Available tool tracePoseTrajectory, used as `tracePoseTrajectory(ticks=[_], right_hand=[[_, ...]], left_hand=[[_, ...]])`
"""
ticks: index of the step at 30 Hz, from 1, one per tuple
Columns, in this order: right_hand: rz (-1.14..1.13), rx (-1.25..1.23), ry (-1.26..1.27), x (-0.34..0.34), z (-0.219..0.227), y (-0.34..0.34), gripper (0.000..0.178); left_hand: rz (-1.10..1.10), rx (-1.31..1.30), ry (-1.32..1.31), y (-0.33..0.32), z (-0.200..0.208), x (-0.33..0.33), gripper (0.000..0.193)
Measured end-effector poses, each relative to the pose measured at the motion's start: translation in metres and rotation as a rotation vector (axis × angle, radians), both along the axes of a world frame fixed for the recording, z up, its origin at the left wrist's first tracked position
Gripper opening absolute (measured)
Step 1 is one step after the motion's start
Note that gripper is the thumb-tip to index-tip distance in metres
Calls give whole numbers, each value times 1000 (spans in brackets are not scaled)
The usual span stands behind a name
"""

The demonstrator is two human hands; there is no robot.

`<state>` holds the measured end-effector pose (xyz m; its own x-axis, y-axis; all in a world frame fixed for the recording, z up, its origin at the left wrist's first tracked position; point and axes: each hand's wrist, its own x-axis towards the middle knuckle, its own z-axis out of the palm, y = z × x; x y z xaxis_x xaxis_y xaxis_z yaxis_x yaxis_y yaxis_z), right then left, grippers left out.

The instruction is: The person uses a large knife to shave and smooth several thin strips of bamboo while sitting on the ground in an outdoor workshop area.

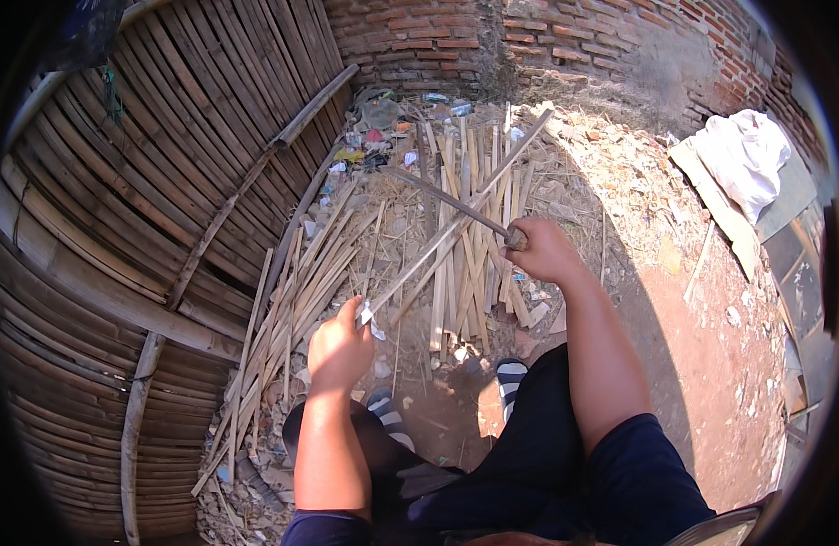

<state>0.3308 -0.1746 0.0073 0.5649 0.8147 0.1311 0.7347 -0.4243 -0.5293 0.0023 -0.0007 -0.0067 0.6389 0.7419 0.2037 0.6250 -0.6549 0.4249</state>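
My left hand is closed on the near end of a long bamboo strip, which slants away to the far right. A scrap of white material shows at its fingers; whether it is wrapped on them I cannot tell. In my right hand is a long knife, gripped by its round wooden handle. Its narrow dark blade points far left and crosses the strip near the middle; whether they touch is unclear. Beneath them lies a pile of split bamboo strips.
More bamboo strips lie along the slatted bamboo wall on the left. Rubble and litter cover the ground up to the brick wall. A white sack rests at the far right beside flat boards. My sandalled feet are just below the pile.
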Motion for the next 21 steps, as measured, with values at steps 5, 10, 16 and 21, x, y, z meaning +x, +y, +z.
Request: tracePoseTrajectory(ticks=[5,10,16,21], right_hand=[[-158,1,59,7,4,-11,41],[185,-95,-68,-22,4,0,40],[447,-152,-80,-57,9,18,41],[48,-24,15,8,-5,1,39]], left_hand=[[12,6,81,2,-1,-1,47],[3,-54,72,-2,-3,9,47],[-3,-19,64,5,-10,1,46],[-5,-43,43,3,-2,2,46]])
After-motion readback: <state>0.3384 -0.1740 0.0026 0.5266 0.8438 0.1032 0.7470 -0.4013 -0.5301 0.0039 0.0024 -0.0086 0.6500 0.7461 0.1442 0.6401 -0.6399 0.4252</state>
